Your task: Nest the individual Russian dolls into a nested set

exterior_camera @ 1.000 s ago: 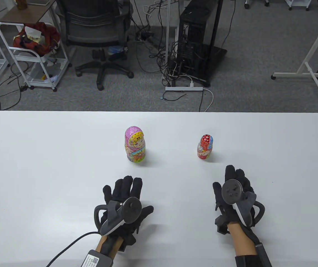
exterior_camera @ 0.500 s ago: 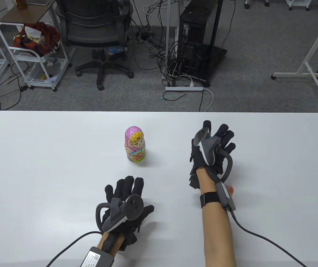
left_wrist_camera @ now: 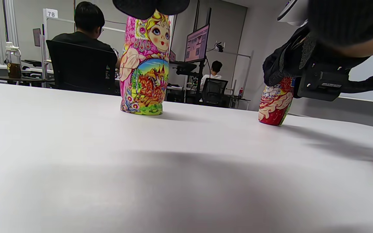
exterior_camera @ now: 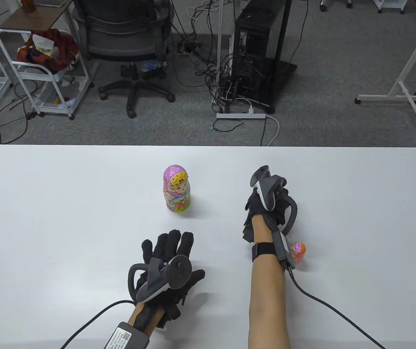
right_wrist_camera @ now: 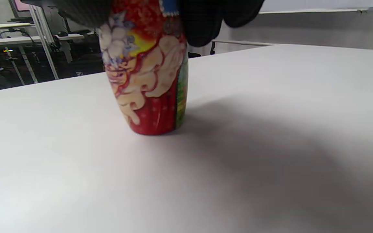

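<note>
Right hand (exterior_camera: 271, 198) wrapped the top of the red doll (right_wrist_camera: 147, 81), which stood on the table (exterior_camera: 48, 218) right of the pink doll (exterior_camera: 177, 189). Left hand (exterior_camera: 168, 261) rested flat, fingers spread, holding nothing. Judged risk: the forearm could topple the 1 small orange doll (exterior_camera: 297, 252) just beside it.

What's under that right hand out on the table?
The right hand grips the top of a red doll, which stands on the white table. From above the hand hides it; its head stays covered.
</note>
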Motion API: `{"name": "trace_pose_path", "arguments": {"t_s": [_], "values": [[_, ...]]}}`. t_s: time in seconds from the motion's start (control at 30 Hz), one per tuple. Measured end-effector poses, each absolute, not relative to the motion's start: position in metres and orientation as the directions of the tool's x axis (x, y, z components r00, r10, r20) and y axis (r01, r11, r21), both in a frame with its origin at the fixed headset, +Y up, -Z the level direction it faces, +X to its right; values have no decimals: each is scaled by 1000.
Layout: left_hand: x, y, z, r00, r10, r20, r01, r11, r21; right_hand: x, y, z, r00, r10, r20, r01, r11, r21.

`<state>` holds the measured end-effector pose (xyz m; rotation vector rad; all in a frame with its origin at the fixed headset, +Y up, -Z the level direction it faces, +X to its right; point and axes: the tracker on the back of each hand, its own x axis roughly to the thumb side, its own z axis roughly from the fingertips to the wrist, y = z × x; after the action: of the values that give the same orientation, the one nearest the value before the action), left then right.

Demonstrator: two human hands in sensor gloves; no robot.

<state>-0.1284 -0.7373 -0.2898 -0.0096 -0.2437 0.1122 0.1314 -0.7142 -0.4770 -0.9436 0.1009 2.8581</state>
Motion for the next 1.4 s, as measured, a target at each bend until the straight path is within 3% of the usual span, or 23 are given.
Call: {"name": "trace_pose_path", "arguments": {"t_s": [0.17, 0.33, 0.47, 0.63, 0.93, 1.27, 1.4], "values": [[-127, -737, -286, 962, 112, 248, -110, 994, -25, 122, -688, -455, -851, 218, -478, -184, -976, -118], [-128, -731, -283, 961, 121, 248, -125, 992, 0, 119, -659, -417, -880, 412, -237, -355, -901, -248], [-132, -726, -281, 966, 133, 223, -143, 989, 30, 122, -645, -378, -793, 608, -35, -590, -782, -200], [-134, -723, -279, 962, 155, 223, -171, 984, 53, 123, -652, -325, -597, 800, 65, -803, -594, -54], [-127, -714, -272, 947, 183, 265, -220, 968, 118, 125, -690, -286, -487, 854, 182, -859, -506, 78], [-117, -718, -269, 931, 147, 334, -192, 975, 107, 114, -703, -277, -471, 840, 269, -835, -523, 171], [-115, -719, -268, 911, 192, 365, -240, 967, 89, 107, -704, -274, -450, 844, 292, -835, -514, 199]]}}
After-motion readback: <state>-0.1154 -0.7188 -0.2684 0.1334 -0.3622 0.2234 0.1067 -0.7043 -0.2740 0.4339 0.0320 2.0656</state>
